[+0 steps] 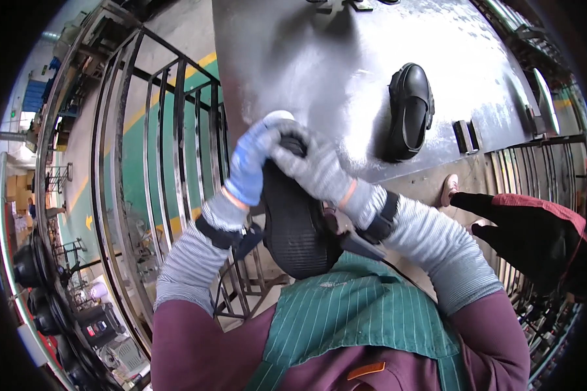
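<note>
A black shoe [297, 228] is held sole-up in front of my apron, its near end by my body and its far end under my fingers. My left hand [249, 163], in a blue and grey glove, is closed around the far end from the left. From the right, my right hand [319, 166], in a grey knit glove, wraps the same end. The fingers of both hands meet there, by a small white patch [280, 116] I cannot make out. Another black shoe [411, 111] stands upright on the metal table [248, 72], right of my hands.
A dark metal-bar rack [119, 130] stands along the left. Small black blocks [466, 137] sit near the table's right corner, and black parts [339, 6] at its far edge. Another person's leg [479, 203] shows at the right, beside more racks [522, 173].
</note>
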Action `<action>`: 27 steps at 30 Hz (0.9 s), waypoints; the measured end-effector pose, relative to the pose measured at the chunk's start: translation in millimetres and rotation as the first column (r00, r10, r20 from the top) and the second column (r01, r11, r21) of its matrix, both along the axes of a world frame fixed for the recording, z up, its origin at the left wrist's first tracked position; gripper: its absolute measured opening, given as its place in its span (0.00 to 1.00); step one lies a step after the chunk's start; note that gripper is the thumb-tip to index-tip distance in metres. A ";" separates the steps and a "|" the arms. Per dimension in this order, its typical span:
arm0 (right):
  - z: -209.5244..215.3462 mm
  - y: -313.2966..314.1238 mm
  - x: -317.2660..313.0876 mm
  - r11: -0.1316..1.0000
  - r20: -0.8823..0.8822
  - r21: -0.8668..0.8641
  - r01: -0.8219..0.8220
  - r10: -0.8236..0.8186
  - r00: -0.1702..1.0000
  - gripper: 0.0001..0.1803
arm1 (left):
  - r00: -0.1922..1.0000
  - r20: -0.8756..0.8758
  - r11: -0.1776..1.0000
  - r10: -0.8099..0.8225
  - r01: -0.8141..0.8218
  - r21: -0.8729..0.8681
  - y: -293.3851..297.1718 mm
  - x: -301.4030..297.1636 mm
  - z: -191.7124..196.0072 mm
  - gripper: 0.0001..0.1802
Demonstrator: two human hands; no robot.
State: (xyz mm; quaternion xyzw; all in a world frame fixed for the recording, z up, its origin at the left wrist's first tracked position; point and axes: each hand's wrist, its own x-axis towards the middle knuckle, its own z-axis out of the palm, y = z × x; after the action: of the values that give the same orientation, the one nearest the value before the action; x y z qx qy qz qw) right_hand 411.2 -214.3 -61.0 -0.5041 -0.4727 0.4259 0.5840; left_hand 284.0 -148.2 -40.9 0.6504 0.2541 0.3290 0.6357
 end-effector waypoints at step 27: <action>-89.4 -40.5 208.3 0.820 0.762 -0.551 0.156 0.418 0.494 0.20 | 0.834 -0.058 0.667 0.548 -0.478 -0.572 -97.0 -7.6 -79.4 0.43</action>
State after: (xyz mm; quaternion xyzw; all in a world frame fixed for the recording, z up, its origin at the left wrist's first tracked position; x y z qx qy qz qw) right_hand 619.5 -254.8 -150.4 -0.7530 -0.5923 0.2803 0.0612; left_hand 276.5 -245.2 -120.3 0.3136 0.4740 0.4424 0.6937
